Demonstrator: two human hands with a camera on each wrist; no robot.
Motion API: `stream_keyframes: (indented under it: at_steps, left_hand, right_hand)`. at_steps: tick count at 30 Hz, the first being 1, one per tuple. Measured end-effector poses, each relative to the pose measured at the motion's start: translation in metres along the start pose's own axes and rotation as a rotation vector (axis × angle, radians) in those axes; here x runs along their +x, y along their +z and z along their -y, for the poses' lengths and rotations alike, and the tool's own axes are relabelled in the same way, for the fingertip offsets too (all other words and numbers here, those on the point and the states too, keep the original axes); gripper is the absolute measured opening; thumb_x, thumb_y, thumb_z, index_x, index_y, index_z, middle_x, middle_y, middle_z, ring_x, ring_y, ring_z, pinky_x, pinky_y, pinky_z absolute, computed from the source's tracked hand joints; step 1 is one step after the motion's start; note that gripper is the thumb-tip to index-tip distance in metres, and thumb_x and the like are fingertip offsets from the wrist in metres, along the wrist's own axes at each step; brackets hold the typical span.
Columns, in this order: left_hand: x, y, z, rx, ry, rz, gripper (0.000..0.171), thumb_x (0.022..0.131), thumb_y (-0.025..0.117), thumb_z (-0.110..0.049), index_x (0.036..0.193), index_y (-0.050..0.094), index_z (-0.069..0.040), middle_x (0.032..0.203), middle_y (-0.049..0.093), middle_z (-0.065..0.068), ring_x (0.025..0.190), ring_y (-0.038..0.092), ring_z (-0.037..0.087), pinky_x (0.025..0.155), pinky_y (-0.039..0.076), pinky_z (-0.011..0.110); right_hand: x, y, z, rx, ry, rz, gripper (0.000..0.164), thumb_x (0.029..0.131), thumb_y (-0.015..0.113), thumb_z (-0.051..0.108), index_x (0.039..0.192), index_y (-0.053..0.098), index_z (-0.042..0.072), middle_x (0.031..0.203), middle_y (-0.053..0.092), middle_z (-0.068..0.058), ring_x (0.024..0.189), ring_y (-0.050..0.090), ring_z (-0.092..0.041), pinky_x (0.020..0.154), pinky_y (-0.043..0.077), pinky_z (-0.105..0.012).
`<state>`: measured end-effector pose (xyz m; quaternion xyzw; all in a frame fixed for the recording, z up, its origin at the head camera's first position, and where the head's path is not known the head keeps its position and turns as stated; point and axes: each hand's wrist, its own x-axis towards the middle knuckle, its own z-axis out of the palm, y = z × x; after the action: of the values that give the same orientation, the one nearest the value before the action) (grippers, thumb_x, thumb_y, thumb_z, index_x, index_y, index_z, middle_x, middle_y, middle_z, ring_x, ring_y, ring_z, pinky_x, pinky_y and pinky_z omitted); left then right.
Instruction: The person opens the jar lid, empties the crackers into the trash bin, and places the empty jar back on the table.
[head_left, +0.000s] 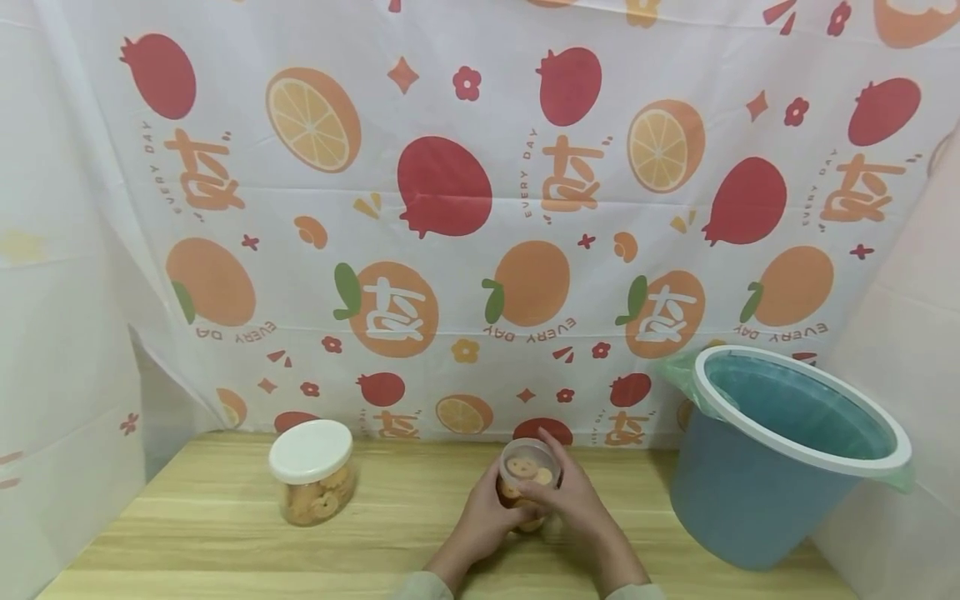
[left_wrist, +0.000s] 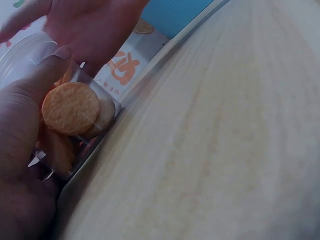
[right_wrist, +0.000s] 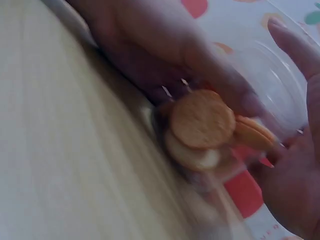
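- Pale sleeve cuffs [head_left: 422,586] come nearest the camera, and beyond them the left hand [head_left: 483,515] and right hand [head_left: 583,500] meet at a small clear jar [head_left: 529,460]
- Clear jar sits at the middle of the wooden bench [head_left: 405,537], its base apparently resting on the boards, with round biscuits [left_wrist: 71,108] visible through the wall
- Left hand grips the jar round its left side, the thumb laid along the wall in the left wrist view
- Right hand is at the jar's right side near the rim, its visible fingers spread and fairly straight; how firmly it presses cannot be told
- Step in hand, as I judge it: steadying the jar with the left hand while the right hand works at or near its top; whether a clear lid covers the mouth is hard to tell
- Next move, in my judgement, calls for a firm left hold and a level jar, since a tip could shift the biscuits, and for a surer right-hand purchase if the top is to be turned
- Second jar [head_left: 318,500] with a white lid [head_left: 311,451] on it stands well apart to the left, with biscuits inside, untouched by either hand
- Blue bin [head_left: 750,479] with a green liner [head_left: 681,372] stands to the right, also untouched
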<state>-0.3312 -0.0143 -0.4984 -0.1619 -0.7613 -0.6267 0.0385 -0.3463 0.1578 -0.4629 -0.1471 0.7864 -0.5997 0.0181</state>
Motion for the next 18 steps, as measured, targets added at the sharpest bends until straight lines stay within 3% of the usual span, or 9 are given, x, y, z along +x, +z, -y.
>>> stream_keyframes:
  at_steps: [5, 8, 18]
  left_hand:
    - [0.000, -0.001, 0.000, -0.020, -0.017, 0.016, 0.093, 0.082, 0.085, -0.030, 0.157, 0.033, -0.012, 0.148, 0.053, 0.012, 0.135, 0.051, 0.032, 0.111, 0.042, 0.054]
    - [0.001, -0.001, 0.000, -0.035, -0.025, 0.023, 0.095, 0.082, 0.086, -0.030, 0.157, 0.031, -0.011, 0.149, 0.051, 0.014, 0.137, 0.050, 0.033, 0.113, 0.041, 0.056]
    - [0.002, 0.000, 0.002, -0.036, -0.014, 0.019, 0.093, 0.082, 0.086, -0.032, 0.156, 0.034, -0.013, 0.147, 0.053, 0.010, 0.136, 0.051, 0.029, 0.113, 0.040, 0.050]
  right_hand:
    - [-0.002, -0.019, 0.000, 0.017, -0.028, 0.144, 0.072, 0.099, 0.063, 0.019, 0.160, 0.027, 0.010, 0.162, 0.035, -0.020, 0.146, 0.040, -0.041, 0.117, 0.037, -0.050]
    - [-0.004, -0.029, -0.001, 0.027, -0.038, 0.166, 0.069, 0.098, 0.065, 0.017, 0.158, 0.032, 0.005, 0.160, 0.038, -0.023, 0.145, 0.040, -0.043, 0.117, 0.039, -0.050]
    - [-0.003, -0.032, -0.006, -0.011, -0.001, -0.058, 0.061, 0.081, 0.086, 0.019, 0.135, 0.062, 0.008, 0.132, 0.067, -0.016, 0.123, 0.063, -0.032, 0.105, 0.052, -0.046]
